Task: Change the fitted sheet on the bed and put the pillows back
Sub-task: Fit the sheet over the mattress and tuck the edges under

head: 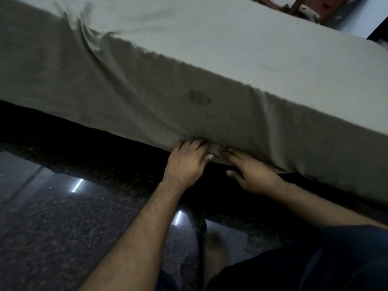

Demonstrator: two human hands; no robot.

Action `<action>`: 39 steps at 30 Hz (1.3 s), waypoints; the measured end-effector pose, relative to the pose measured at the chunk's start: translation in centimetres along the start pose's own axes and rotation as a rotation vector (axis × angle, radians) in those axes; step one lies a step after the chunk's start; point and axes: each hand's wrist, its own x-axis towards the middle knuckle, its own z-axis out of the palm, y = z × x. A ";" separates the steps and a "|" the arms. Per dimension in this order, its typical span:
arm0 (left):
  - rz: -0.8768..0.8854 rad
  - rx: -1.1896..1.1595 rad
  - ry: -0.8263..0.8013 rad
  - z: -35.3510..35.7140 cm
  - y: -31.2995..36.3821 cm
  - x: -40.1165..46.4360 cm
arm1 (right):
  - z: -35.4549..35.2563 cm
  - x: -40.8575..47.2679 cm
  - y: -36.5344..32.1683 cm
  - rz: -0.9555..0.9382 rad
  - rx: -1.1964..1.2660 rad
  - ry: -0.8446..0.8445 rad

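We have a single view, worn on the person's head, looking forward and steeply down from close above the side of the bed (231,66), and tilted, so the mattress edge runs as a slant from upper left to lower right. We sit near enough that both forearms enter from the bottom edge, with the left hand (184,162) and right hand (252,175) near the centre and the shiny floor (63,217) below.

Dim room, glossy dark speckled floor (63,223) with two bright light reflections (77,185), pale wall (365,19) beyond.
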 end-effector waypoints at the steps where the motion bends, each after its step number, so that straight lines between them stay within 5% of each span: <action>1: -0.008 0.024 0.008 0.1 0.1 0.2 | 0.5 -0.4 0.1 0.006 -0.001 0.026; 6: -0.174 0.179 0.052 -0.1 2.3 0.9 | 1.8 -2.1 0.2 0.084 -0.106 0.119; 11: -0.271 0.244 0.098 0.2 2.8 1.9 | 0.4 1.1 -0.6 0.096 0.086 0.207; 17: 0.128 0.016 -0.021 1.4 1.8 0.5 | 3.6 2.0 1.7 -0.031 -0.006 0.201; 22: -0.078 0.247 -0.001 2.7 3.4 1.9 | 0.9 -0.5 3.5 -0.137 0.079 0.149; 25: -0.191 0.362 -0.007 3.6 4.8 2.8 | 1.4 -6.0 5.2 0.014 -0.050 0.380; 28: -0.227 0.368 0.049 3.8 5.2 3.3 | 3.0 -9.2 8.0 0.166 -0.087 0.356; 37: 0.103 0.062 0.245 1.3 4.1 2.1 | 2.7 -6.9 7.3 0.160 0.092 0.279; 39: 0.228 -0.044 0.115 2.2 6.7 2.2 | 1.9 -5.6 7.0 0.121 0.121 0.239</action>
